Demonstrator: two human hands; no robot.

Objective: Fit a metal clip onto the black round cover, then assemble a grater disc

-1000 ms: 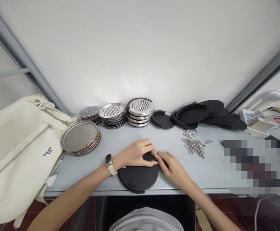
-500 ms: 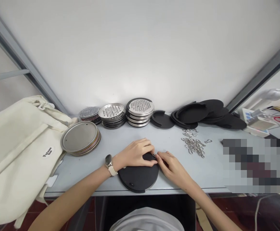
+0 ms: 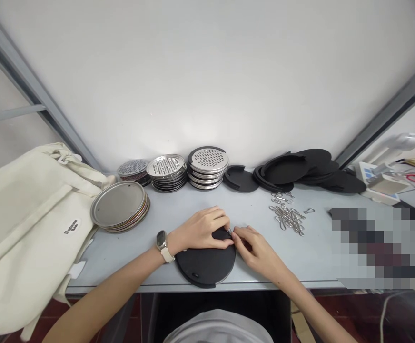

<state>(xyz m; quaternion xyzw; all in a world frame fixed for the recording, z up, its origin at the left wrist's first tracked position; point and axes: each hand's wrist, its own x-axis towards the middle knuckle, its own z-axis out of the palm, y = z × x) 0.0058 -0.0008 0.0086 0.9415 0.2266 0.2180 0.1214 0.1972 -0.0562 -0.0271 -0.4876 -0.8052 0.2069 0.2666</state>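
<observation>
Two hands at work on the far right part of a black disc

Much of the black disc [image 3: 207, 267] is covered by the left hand [image 3: 203, 228], which hides its far edge. At the spot where the hands meet, only a sliver of a small metal piece [image 3: 230, 232] shows, too little to tell its shape or how it sits against the disc. The right hand's [image 3: 252, 245] lower fingers are tucked out of sight, and a pixelated patch blurs the table [image 3: 253, 209] at far right.

The left hand reaches in from the left, its wrist wearing a watch [image 3: 162, 239]. It lies across the disc in a loose curl and holds it, thumb and forefinger apart with a dark patch of disc between them; its other fingertips are hidden. The right hand comes in from the right, thumb and forefinger nearly closed in a pinch on the metal piece.

The disc lies flat near the table's front edge. Beyond it stand a stack of plain metal plates [image 3: 118, 205], stacks of perforated plates [image 3: 209, 159] and more black discs [image 3: 288, 169]. Metal clips [image 3: 289, 219] lie loose to the right; a cream bag [image 3: 32, 228] stands at left.
</observation>
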